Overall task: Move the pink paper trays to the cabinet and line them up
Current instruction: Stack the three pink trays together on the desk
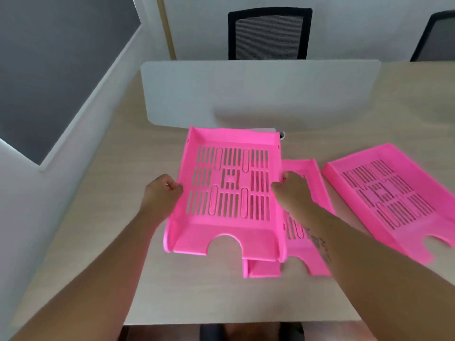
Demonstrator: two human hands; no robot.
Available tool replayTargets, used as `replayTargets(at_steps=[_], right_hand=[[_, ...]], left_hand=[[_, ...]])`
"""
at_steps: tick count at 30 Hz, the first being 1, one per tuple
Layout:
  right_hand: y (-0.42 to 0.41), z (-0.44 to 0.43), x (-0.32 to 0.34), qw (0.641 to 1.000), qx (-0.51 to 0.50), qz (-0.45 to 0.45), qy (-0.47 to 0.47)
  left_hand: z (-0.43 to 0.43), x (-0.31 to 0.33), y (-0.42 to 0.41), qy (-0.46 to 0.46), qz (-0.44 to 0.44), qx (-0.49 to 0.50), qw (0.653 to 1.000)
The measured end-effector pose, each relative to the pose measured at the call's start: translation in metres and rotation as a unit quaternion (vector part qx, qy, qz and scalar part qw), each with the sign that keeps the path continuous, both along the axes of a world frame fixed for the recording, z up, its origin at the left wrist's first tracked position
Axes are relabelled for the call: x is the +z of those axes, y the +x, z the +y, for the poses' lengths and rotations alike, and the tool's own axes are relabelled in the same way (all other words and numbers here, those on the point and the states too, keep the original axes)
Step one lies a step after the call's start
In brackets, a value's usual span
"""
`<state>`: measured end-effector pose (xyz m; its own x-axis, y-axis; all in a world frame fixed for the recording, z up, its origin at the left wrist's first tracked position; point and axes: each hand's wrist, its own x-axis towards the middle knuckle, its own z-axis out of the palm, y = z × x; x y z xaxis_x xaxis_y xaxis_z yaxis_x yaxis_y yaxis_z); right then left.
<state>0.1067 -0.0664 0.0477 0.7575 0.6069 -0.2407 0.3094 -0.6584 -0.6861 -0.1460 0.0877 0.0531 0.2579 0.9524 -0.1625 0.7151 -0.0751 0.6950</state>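
Closest to the camera are the two bare forearms reaching out over the desk (103,153), and both are on the same thing: the left hand (161,193) has its fingers curled and clamped on the left rim of the top tray (231,188), while the right hand (293,190) is closed over its right rim, thumb side hidden so I can't tell how tight. That tray sits dead centre, looks slightly raised and is overlapping a second tray (307,242) under it, poking out toward 4 o'clock. A third tray (389,195) lies flat at 3 o'clock, well apart from the pair. So three pink trays, two chairs: one chair (269,33) at 12 o'clock behind the white divider (246,92), another chair (435,38) at 2. My guess is this is the pick-up step for tray one; no cabinet in view, so next needs a clean lift off the lower tray, then a turn to find it.
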Motion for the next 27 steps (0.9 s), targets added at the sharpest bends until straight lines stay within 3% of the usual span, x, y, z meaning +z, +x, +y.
replayTargets(at_steps=[11, 20, 27], right_hand=[[0.107, -0.107, -0.013, 1.000, 0.017, 0.000, -0.006], [0.118, -0.115, -0.032, 0.999, 0.035, 0.038, 0.014], [0.113, -0.122, -0.028, 0.998, 0.045, 0.040, 0.027]], left_hand=[[-0.115, -0.015, 0.109, -0.034, 0.001, -0.004, 0.999], [-0.133, -0.034, 0.113, -0.041, 0.033, 0.017, 0.998], [-0.130, -0.038, 0.107, -0.061, 0.006, -0.001, 0.998]])
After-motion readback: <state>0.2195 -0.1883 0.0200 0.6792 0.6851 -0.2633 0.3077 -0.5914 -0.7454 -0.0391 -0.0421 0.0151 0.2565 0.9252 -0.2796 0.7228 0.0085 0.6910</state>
